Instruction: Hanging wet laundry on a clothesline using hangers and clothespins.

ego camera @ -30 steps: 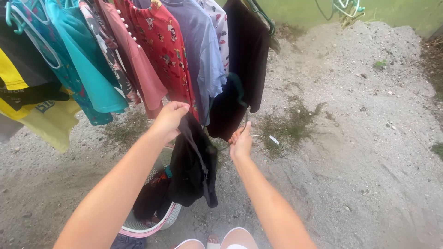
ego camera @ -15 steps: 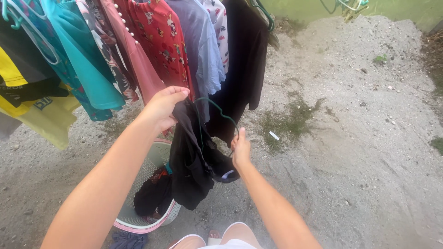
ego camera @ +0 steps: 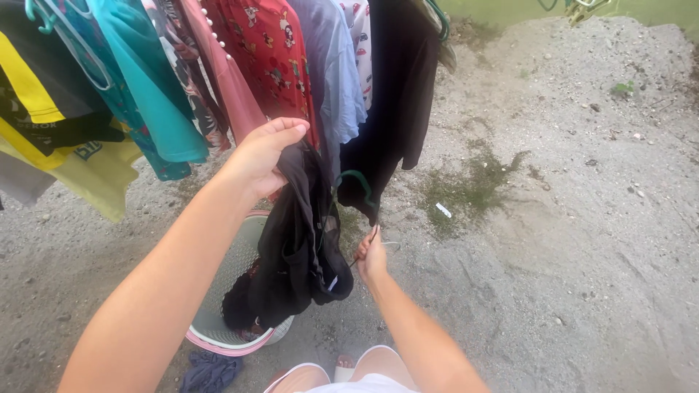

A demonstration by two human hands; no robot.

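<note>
The left hand is raised in front of the hanging clothes, its grip pinched shut on the top edge of a black garment, which hangs straight down from the fingers. Below that grip, the garment's lower folds dangle over a round laundry basket with a pink rim, standing on the sandy ground; more dark clothes lie inside it. The right hand sits lower and to the right of the left grip, closed around the bottom of a green wire hanger. The hanger's curve rises from this grip and touches the side of the black garment. Above both hands hang a red printed shirt, a blue shirt and a black shirt. A dark blue cloth lies on the ground just beside the basket.
</note>
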